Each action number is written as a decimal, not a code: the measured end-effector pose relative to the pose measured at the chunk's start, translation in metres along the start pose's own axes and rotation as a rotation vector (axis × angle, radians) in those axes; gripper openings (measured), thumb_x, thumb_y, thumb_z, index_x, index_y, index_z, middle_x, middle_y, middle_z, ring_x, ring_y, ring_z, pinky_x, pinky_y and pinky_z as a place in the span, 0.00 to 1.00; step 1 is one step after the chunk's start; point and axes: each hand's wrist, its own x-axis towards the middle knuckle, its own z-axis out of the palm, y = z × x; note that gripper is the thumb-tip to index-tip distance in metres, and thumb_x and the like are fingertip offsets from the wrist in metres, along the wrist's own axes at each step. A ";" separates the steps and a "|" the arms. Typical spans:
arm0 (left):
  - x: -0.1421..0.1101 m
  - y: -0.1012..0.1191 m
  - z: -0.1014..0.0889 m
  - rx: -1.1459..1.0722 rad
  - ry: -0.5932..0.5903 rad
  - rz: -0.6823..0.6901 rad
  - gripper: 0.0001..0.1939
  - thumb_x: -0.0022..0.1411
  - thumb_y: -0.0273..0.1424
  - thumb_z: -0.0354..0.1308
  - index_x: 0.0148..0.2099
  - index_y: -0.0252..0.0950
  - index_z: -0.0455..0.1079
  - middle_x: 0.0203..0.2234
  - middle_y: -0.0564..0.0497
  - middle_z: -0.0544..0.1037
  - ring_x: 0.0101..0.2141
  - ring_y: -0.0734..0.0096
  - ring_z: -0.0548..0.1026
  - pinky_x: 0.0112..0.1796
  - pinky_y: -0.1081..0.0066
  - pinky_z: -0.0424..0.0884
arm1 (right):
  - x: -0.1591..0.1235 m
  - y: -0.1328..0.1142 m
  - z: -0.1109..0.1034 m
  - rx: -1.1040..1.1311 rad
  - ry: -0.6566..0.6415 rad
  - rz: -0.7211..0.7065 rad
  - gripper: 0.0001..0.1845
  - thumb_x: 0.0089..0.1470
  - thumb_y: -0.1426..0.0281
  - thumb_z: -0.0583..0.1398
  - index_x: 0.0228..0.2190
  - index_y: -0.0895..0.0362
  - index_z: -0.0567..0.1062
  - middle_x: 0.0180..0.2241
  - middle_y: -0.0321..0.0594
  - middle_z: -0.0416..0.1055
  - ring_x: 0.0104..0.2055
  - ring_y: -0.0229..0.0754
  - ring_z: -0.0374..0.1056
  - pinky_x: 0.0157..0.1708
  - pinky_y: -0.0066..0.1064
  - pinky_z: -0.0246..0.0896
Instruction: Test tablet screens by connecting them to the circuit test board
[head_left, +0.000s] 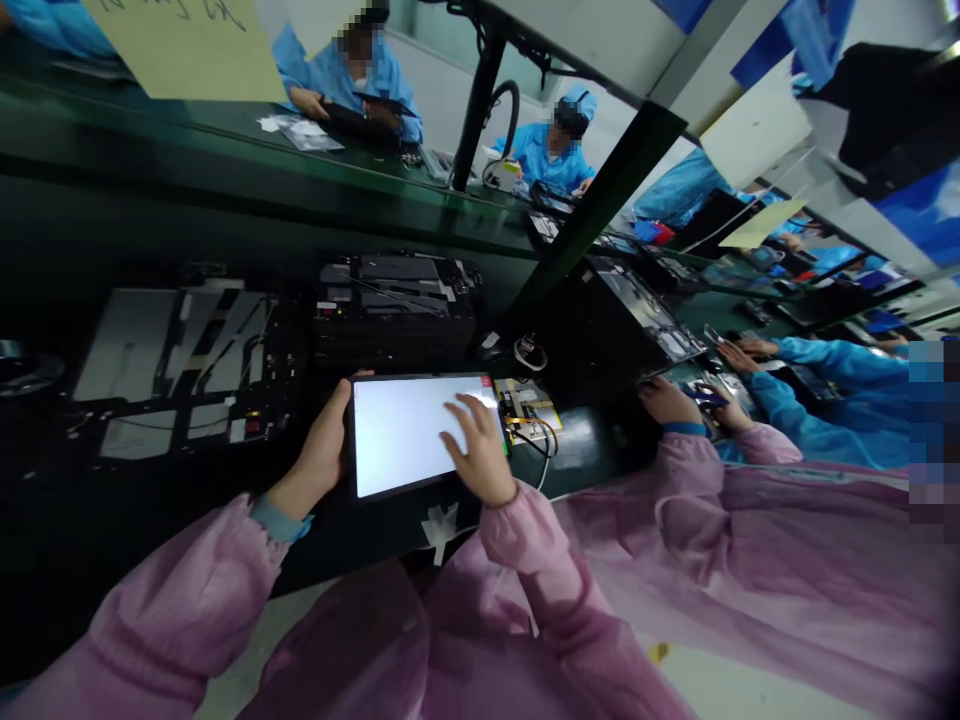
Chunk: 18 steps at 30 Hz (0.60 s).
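A tablet (405, 435) with a lit white screen lies in front of me over the dark green bench. My left hand (324, 445) grips its left edge, thumb over the top corner and fingers wrapped behind. My right hand (480, 450) rests on the right part of the screen with its fingers spread, holding nothing. Both my arms wear pink sleeves.
Dark trays (394, 300) of opened tablet parts sit behind the tablet, another (187, 370) to the left. A small board with wires (529, 410) lies right of the tablet. A co-worker in pink (750, 540) works at my right; people in blue sit across the line.
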 end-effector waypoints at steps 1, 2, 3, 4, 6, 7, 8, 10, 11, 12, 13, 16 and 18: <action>0.000 -0.001 -0.001 0.043 0.013 0.029 0.27 0.57 0.50 0.58 0.52 0.40 0.71 0.42 0.47 0.80 0.43 0.56 0.77 0.39 0.63 0.75 | -0.004 -0.005 0.006 -0.048 -0.053 -0.069 0.18 0.61 0.68 0.55 0.52 0.55 0.71 0.58 0.50 0.63 0.62 0.51 0.55 0.60 0.50 0.54; 0.000 -0.003 -0.002 0.084 0.019 0.058 0.28 0.56 0.52 0.58 0.52 0.40 0.71 0.43 0.47 0.80 0.44 0.56 0.77 0.40 0.63 0.75 | -0.009 -0.008 0.009 -0.064 -0.120 -0.134 0.18 0.61 0.69 0.55 0.52 0.55 0.70 0.59 0.49 0.62 0.63 0.50 0.54 0.60 0.48 0.55; 0.001 -0.004 -0.004 0.117 0.023 0.083 0.29 0.56 0.52 0.58 0.53 0.40 0.71 0.43 0.47 0.80 0.44 0.56 0.77 0.40 0.64 0.75 | -0.017 -0.009 0.008 -0.061 -0.183 -0.187 0.18 0.61 0.69 0.55 0.52 0.54 0.70 0.59 0.47 0.62 0.63 0.49 0.54 0.60 0.47 0.57; 0.001 -0.005 -0.005 0.137 0.024 0.100 0.29 0.56 0.53 0.57 0.53 0.40 0.71 0.44 0.48 0.79 0.45 0.56 0.77 0.41 0.64 0.75 | -0.026 -0.007 0.004 -0.050 -0.218 -0.219 0.17 0.62 0.69 0.55 0.52 0.53 0.70 0.58 0.46 0.63 0.63 0.48 0.55 0.59 0.45 0.58; 0.002 -0.008 -0.007 0.148 0.029 0.115 0.30 0.55 0.53 0.58 0.54 0.40 0.70 0.45 0.48 0.79 0.45 0.58 0.76 0.41 0.66 0.74 | -0.046 0.002 -0.010 -0.041 -0.182 -0.178 0.15 0.62 0.70 0.54 0.50 0.53 0.71 0.54 0.45 0.67 0.59 0.46 0.59 0.56 0.43 0.61; 0.003 -0.009 -0.007 0.150 0.038 0.115 0.30 0.55 0.53 0.58 0.54 0.40 0.71 0.45 0.48 0.79 0.46 0.59 0.76 0.41 0.67 0.74 | -0.055 0.009 -0.018 -0.053 -0.110 -0.110 0.15 0.63 0.71 0.53 0.50 0.53 0.71 0.52 0.45 0.69 0.57 0.46 0.62 0.54 0.43 0.63; 0.003 -0.009 -0.008 0.159 0.050 0.114 0.30 0.55 0.53 0.58 0.53 0.40 0.71 0.46 0.49 0.78 0.47 0.59 0.75 0.41 0.68 0.74 | -0.063 0.017 -0.026 -0.079 -0.023 -0.031 0.15 0.63 0.72 0.52 0.50 0.53 0.71 0.50 0.46 0.69 0.55 0.45 0.63 0.52 0.43 0.64; 0.004 -0.011 -0.009 0.206 0.079 0.120 0.28 0.56 0.53 0.57 0.52 0.41 0.72 0.46 0.49 0.79 0.47 0.59 0.75 0.41 0.69 0.74 | -0.075 0.031 -0.037 -0.165 0.113 0.088 0.16 0.63 0.73 0.52 0.50 0.54 0.72 0.49 0.47 0.69 0.53 0.46 0.64 0.52 0.45 0.63; 0.005 -0.011 -0.009 0.237 0.094 0.124 0.27 0.56 0.53 0.57 0.51 0.42 0.73 0.45 0.50 0.79 0.47 0.59 0.75 0.41 0.69 0.74 | -0.078 0.036 -0.040 -0.213 0.140 0.109 0.16 0.62 0.73 0.53 0.50 0.54 0.72 0.50 0.47 0.68 0.54 0.48 0.63 0.52 0.46 0.62; 0.005 -0.011 -0.010 0.263 0.103 0.129 0.27 0.56 0.54 0.56 0.50 0.43 0.73 0.45 0.51 0.79 0.46 0.59 0.75 0.40 0.69 0.74 | -0.080 0.039 -0.041 -0.255 0.147 0.108 0.16 0.61 0.72 0.54 0.50 0.54 0.73 0.51 0.48 0.67 0.55 0.49 0.61 0.53 0.48 0.61; 0.005 -0.011 -0.010 0.283 0.105 0.134 0.26 0.57 0.54 0.56 0.50 0.43 0.73 0.44 0.51 0.79 0.46 0.58 0.76 0.40 0.68 0.75 | -0.081 0.041 -0.041 -0.286 0.146 0.099 0.16 0.61 0.72 0.54 0.49 0.54 0.73 0.52 0.48 0.66 0.57 0.51 0.59 0.54 0.50 0.60; 0.004 -0.010 -0.009 0.294 0.095 0.145 0.26 0.57 0.54 0.55 0.51 0.44 0.73 0.44 0.51 0.79 0.46 0.57 0.76 0.42 0.66 0.75 | -0.079 0.037 -0.040 -0.279 0.202 0.090 0.18 0.61 0.72 0.54 0.51 0.54 0.72 0.55 0.47 0.64 0.58 0.51 0.58 0.55 0.51 0.59; 0.003 -0.009 -0.007 0.282 0.101 0.143 0.26 0.57 0.54 0.55 0.50 0.44 0.73 0.45 0.50 0.79 0.47 0.56 0.75 0.45 0.64 0.74 | -0.077 0.033 -0.040 -0.235 0.275 0.109 0.18 0.61 0.73 0.53 0.52 0.53 0.71 0.54 0.47 0.65 0.56 0.50 0.60 0.54 0.48 0.60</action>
